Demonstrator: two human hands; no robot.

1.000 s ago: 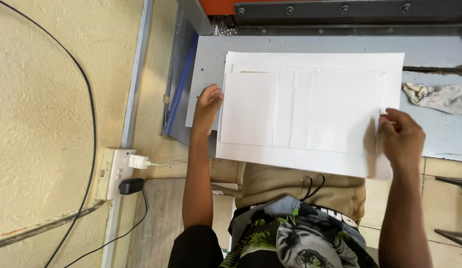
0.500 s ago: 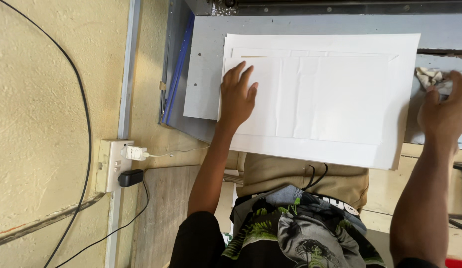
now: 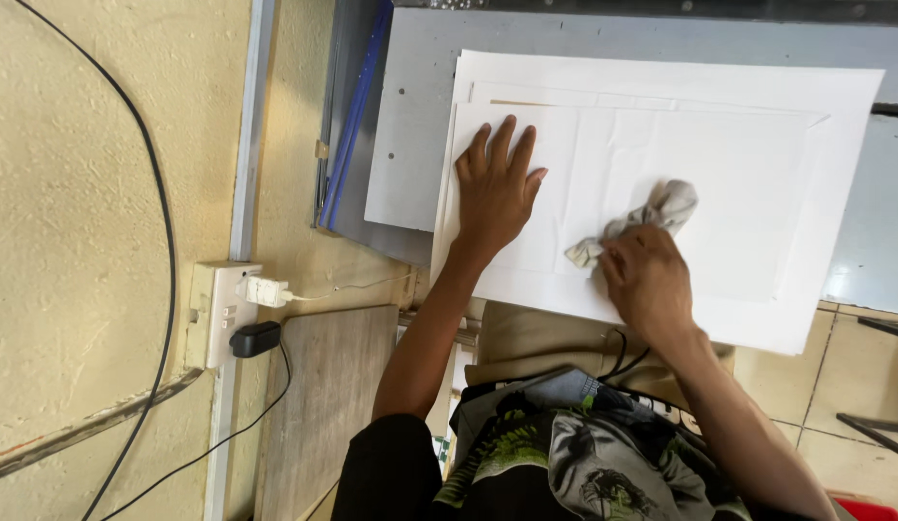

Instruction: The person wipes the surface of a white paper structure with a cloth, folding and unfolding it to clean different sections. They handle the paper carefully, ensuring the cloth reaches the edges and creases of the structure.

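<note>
A large white sheet of board [image 3: 738,183] lies on a grey metal table [image 3: 410,125], with its near edge hanging over the table's front. My left hand [image 3: 495,188] presses flat on the sheet's left part, fingers spread. My right hand [image 3: 647,280] is closed around a crumpled grey-white cloth [image 3: 651,212] and holds it against the middle of the sheet. A thinner paper layer with creases shows on top of the board.
A wall socket [image 3: 217,314] with a white plug and a black plug sits on the rough cream wall at left, with black cables running from it. Blue strips [image 3: 357,106] stand along the table's left side. A wooden panel [image 3: 323,405] lies below.
My right hand left the sheet's right edge, picked up the cloth from the table at right and brought it to the middle of the sheet. My left hand moved inward onto the sheet.
</note>
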